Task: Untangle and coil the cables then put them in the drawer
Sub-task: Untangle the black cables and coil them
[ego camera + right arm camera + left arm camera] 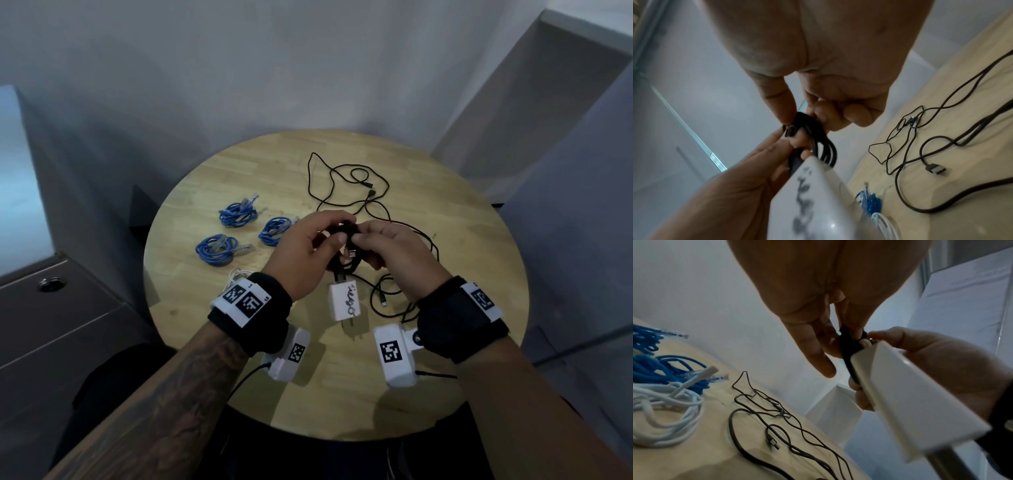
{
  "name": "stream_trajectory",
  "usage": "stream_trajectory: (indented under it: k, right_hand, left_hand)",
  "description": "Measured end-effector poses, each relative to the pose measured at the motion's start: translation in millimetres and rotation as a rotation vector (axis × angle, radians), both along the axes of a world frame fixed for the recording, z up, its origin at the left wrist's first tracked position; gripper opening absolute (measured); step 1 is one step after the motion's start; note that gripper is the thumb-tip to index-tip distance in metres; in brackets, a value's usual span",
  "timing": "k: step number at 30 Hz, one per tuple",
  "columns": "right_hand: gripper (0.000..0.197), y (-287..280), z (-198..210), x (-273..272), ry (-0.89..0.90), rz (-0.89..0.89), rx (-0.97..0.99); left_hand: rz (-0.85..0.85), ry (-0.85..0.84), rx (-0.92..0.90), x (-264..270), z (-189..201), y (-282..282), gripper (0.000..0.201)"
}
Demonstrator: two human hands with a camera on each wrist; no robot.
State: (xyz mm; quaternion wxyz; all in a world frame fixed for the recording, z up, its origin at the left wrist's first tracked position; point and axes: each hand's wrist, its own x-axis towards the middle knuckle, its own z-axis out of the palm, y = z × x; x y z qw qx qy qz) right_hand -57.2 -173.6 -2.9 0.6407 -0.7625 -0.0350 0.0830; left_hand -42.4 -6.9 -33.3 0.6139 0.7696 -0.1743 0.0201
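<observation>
Both hands meet above the middle of the round wooden table (462, 240). My left hand (337, 228) and right hand (361, 236) pinch the top of a small black coiled cable (344, 263). A white charger block (344, 301) with scribbled writing hangs from that coil. In the left wrist view the left hand (831, 345) pinches the black coil (846, 345) beside the charger (910, 394). The right wrist view shows the right hand (805, 116) pinching the coil's loops (822, 139). Loose tangled black cables (352, 185) lie beyond and to the right of the hands.
Three blue coiled cables (238, 214) lie on the table's left side. A white cable bundle (670, 402) sits near them, mostly hidden under my left wrist in the head view. A grey drawer cabinet (51, 325) with a lock stands left of the table. Walls close in behind.
</observation>
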Motion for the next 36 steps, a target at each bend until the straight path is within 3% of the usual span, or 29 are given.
stream_trajectory:
  k: [2,4,8,11,14,19,24,28,32,36]
  right_hand:
    - [0.007,2.8,0.5,-3.2,-0.028,0.05,-0.038]
    - [0.022,5.1,-5.0,-5.1,-0.076,0.056,-0.098]
    - [0.023,9.5,-9.7,-3.1,-0.211,-0.09,-0.109]
    - [0.015,11.0,-10.5,-4.4,-0.333,-0.101,-0.251]
    - [0.02,8.5,-11.3,-2.3,-0.425,-0.009,-0.399]
    - [0.024,-3.1,-11.4,5.4,-0.349,0.032,-0.308]
    - [0.019,2.4,-14.3,-0.8,-0.298,-0.058,-0.281]
    - [0.025,-12.2,-11.4,-1.0,-0.12,-0.072,-0.238]
    - [0.015,-47.0,-34.4,15.9,-0.086,-0.148,-0.694]
    - [0.038,-50.5,-66.0,22.1,0.146,0.001,-1.037]
  left_hand:
    - [0.032,-0.008,-0.009,1.9,0.2,-0.6,0.022]
    - [0.082,0.001,-0.033,2.9,-1.1,-2.0,0.021]
    - [0.179,0.121,-0.136,2.4,0.6,-3.7,0.017]
    - [0.158,0.195,-0.176,1.7,4.2,-2.4,0.014]
    - [0.095,0.289,-0.186,1.8,6.6,2.3,0.016]
    - [-0.016,0.368,-0.157,2.2,10.1,11.9,0.031]
    - [0.024,0.32,-0.082,0.1,7.4,15.8,0.019]
    - [0.074,0.335,0.144,4.5,-3.6,29.8,0.016]
    - [-0.049,0.389,0.587,4.7,-18.5,39.5,0.023]
    - [-0.075,0.335,0.855,3.6,-31.9,34.8,0.029]
